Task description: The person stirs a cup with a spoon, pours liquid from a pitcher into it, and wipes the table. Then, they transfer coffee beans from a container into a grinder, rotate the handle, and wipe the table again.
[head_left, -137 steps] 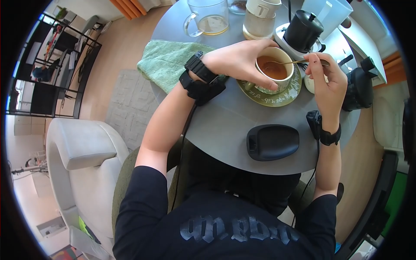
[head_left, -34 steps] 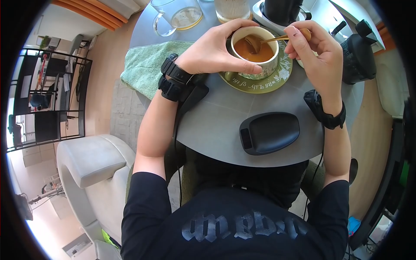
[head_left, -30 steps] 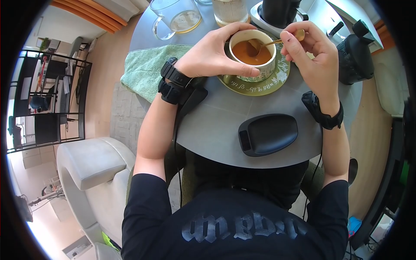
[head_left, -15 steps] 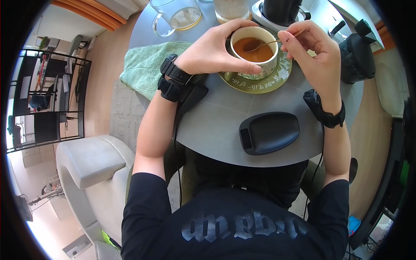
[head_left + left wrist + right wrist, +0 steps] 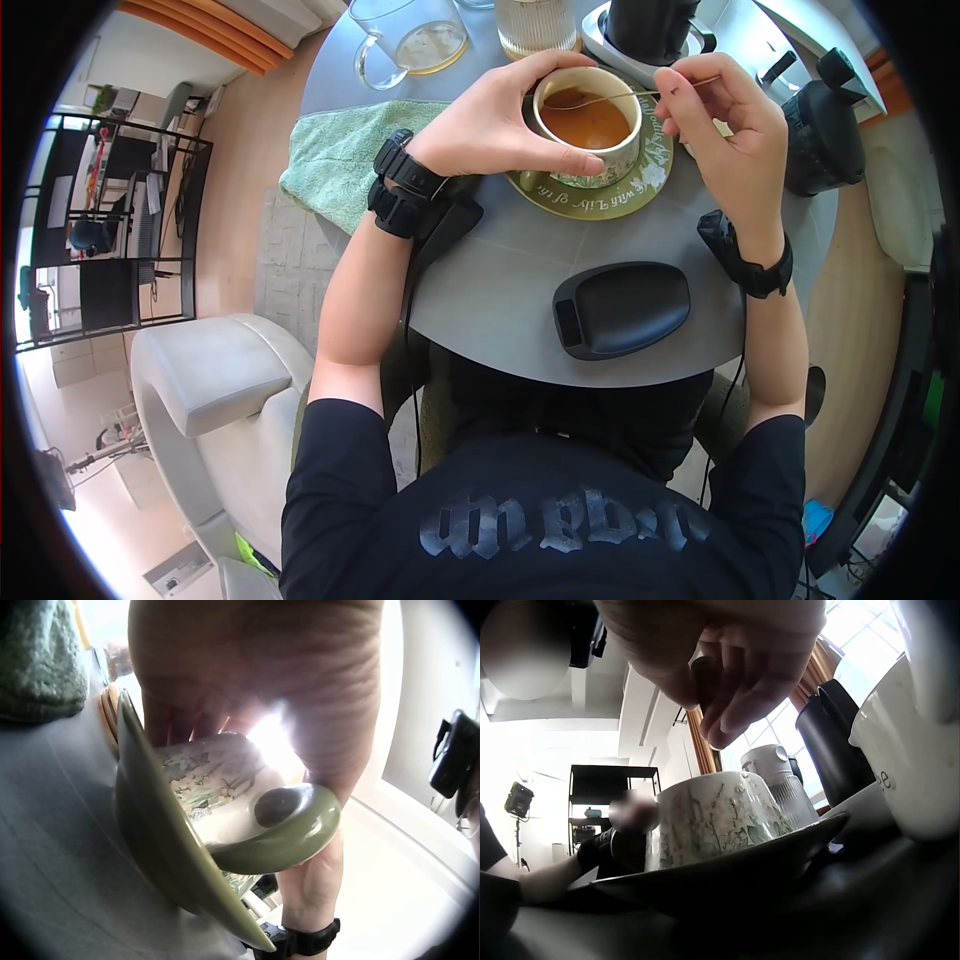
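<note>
A floral teacup [image 5: 612, 168] with amber-brown liquid [image 5: 590, 126] stands on a green lettered saucer [image 5: 600, 206]. My left hand [image 5: 485, 122] holds the cup from the left, thumb along the near side and fingers around the far side. The left wrist view shows the cup's green handle [image 5: 292, 844] below that hand. Between thumb and fingers, my right hand [image 5: 738, 140] pinches a thin gold teaspoon [image 5: 622, 95]. The spoon slants over the rim, its bowl in the liquid at the cup's left side. In the right wrist view, my right hand [image 5: 727, 660] is above the cup.
A green towel [image 5: 345, 150] lies left of the cup. Behind stand a glass mug [image 5: 425, 45], a ribbed glass vessel [image 5: 535, 28] and a black pot [image 5: 645, 30]. A black grinder-like device [image 5: 825, 135] is at right; a black rounded device [image 5: 625, 308] lies in front.
The spoon's bowl has shifted from mid-cup to the cup's left side and the spoon has turned edge-on in my right fingers. My left hand keeps its hold on the cup.
</note>
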`<state>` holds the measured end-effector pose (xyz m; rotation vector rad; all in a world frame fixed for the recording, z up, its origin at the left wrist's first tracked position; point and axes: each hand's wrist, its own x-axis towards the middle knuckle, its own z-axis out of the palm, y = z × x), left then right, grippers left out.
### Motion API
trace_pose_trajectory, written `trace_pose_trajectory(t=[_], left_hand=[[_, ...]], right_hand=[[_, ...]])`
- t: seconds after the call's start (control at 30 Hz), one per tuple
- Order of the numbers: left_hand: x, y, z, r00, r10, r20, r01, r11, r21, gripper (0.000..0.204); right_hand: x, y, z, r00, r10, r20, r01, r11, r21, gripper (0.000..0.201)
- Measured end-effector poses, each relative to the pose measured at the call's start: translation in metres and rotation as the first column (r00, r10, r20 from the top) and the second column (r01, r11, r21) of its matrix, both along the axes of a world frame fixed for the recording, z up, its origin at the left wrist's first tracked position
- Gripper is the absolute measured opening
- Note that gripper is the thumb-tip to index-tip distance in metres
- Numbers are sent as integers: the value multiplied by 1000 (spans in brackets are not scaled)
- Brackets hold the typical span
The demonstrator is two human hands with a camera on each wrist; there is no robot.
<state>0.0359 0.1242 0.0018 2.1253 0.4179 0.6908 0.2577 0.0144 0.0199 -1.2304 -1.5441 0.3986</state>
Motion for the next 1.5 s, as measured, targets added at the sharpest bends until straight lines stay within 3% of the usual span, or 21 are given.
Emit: trace_pose_trajectory(t=[0.2, 0.3, 0.5, 0.6, 1.0, 1.1, 1.5], left_hand=[[-1, -3, 0, 1000, -2, -5, 1, 1000, -21, 87], [-1, -1, 2, 1000, 0, -11, 0, 1000, -14, 87], [-1, -1, -2, 1000, -1, 2, 1, 1000, -4, 86], [-2, -2, 2, 999, -22, -49, 17, 995, -95, 94], [0, 0, -3, 1000, -8, 1, 8, 1000, -23, 86], [-1, 1, -3, 1000, 4, 3, -4, 1000, 25, 86], [-1, 1, -5, 1000, 5, 12, -5, 1000, -1, 85]], right_hand=[[1, 1, -1, 999, 41, -31, -41, 999, 4, 11], [2, 3, -3, 999, 20, 39, -20, 1000, 5, 11], [2, 3, -2, 1000, -19, -11, 18, 1000, -24, 12], [2, 3, -3, 1000, 5, 17, -5, 1000, -1, 12], [2, -1, 2, 997, -47, -66, 49, 999, 24, 12], [3, 0, -1, 995, -16, -101, 28, 993, 116, 12], [2, -1, 0, 994, -38, -104, 50, 992, 115, 12]])
